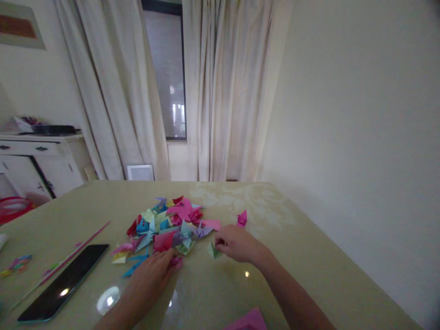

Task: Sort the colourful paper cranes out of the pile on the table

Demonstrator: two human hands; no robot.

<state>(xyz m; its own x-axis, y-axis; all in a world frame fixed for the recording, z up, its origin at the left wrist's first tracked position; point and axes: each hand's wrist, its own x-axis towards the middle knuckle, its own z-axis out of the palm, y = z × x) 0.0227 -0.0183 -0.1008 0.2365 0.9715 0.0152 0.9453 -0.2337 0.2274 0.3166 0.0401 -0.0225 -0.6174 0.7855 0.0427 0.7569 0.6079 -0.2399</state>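
Note:
A heap of folded paper cranes (168,224) in pink, blue, green and purple lies in the middle of the table (309,256). My left hand (151,275) rests flat at the heap's near edge, fingers stretched out over a dark pink folded piece (177,262). My right hand (237,245) is closed in a pinch on a pale green folded paper (212,250) just right of the heap. A single pink crane (242,218) stands apart, beyond my right hand.
A dark tablet (65,282) and a long pink stick (72,252) lie at the left. A pink sheet (247,321) sits at the near edge. A white cabinet (37,160) and curtains (220,91) stand behind the table.

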